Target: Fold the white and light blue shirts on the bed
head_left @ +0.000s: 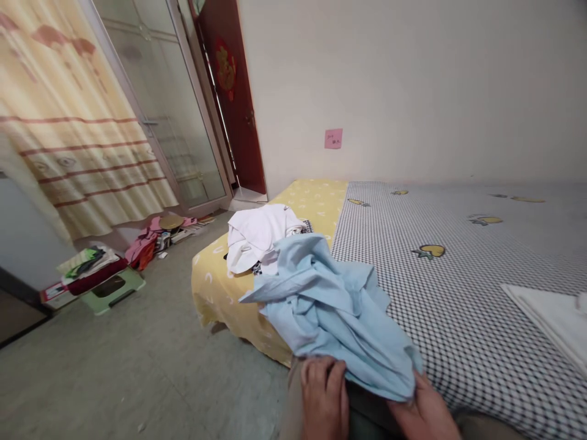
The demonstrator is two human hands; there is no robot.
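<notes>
Bedroom, gray floor (pixel 174 366), plain wall (pixel 413 79). Far left, a yellow curtain (pixel 77 134) hangs beside a glass door (pixel 160 91); below it a green stool (pixel 112 296) carries stacked clothes (pixel 89 266), probably to keep them off the floor. Next, a mixed heap (pixel 151 238) on the floor, then a red door (pixel 229 85). Bed's yellow sheet (pixel 316 198) bears bunched white clothes (pixel 261 235) near the edge, likely put aside within reach. Against them, partly overlapping, lies a crumpled light blue cloth (pixel 330 305), across yellow and checked sheet (pixel 380 226), near edge toward the person; the bed seems to take most of its weight. Left hand (pixel 323 391): fingers bent and close together, at the cloth's near edge; can't tell whether they grip it. Right hand (pixel 426 409): closed on the cloth's near right corner, thumb on top, apparently to control that edge. Far right, a white cloth (pixel 545 315) lies on the checked sheet, apart from the blue one.
</notes>
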